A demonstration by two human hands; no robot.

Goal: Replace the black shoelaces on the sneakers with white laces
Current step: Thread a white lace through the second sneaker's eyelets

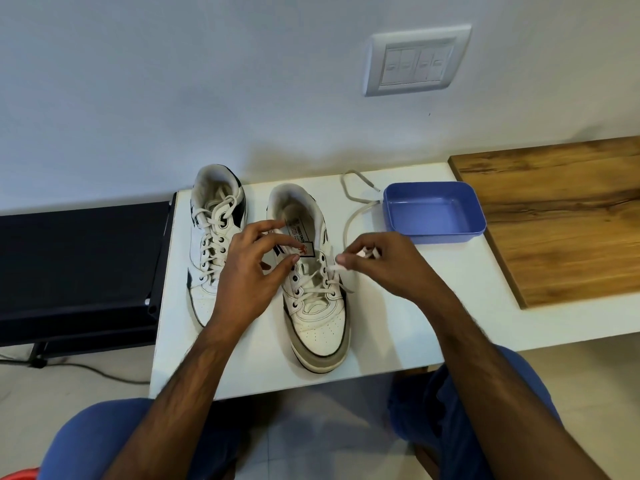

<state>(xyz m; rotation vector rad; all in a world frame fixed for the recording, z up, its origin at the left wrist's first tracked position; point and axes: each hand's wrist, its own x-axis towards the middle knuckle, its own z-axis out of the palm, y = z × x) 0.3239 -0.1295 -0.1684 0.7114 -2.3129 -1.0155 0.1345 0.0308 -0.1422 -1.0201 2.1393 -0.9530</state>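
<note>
A: White wall behind, switch plate on it. White desk below, wooden board on its right part, dark rack off its left edge.

B: Shoes?

A: Two white sneakers on the desk, side by side, toes toward the person. Left sneaker fully laced in white. Right sneaker partly laced, upper eyelets bare.

B: Tray?

A: Blue tray near the wall, just right of the right sneaker.

B: Hands?

A: Left hand hovers over the gap between the sneakers, fingers spread and loosely bent, thumb tip near the tongue; grip holds nothing. Right hand beside the right sneaker, grip pinches the white lace near a right-side eyelet.

B: Lace end?

A: Loose tail runs back toward the wall and curls beside the tray.
</note>
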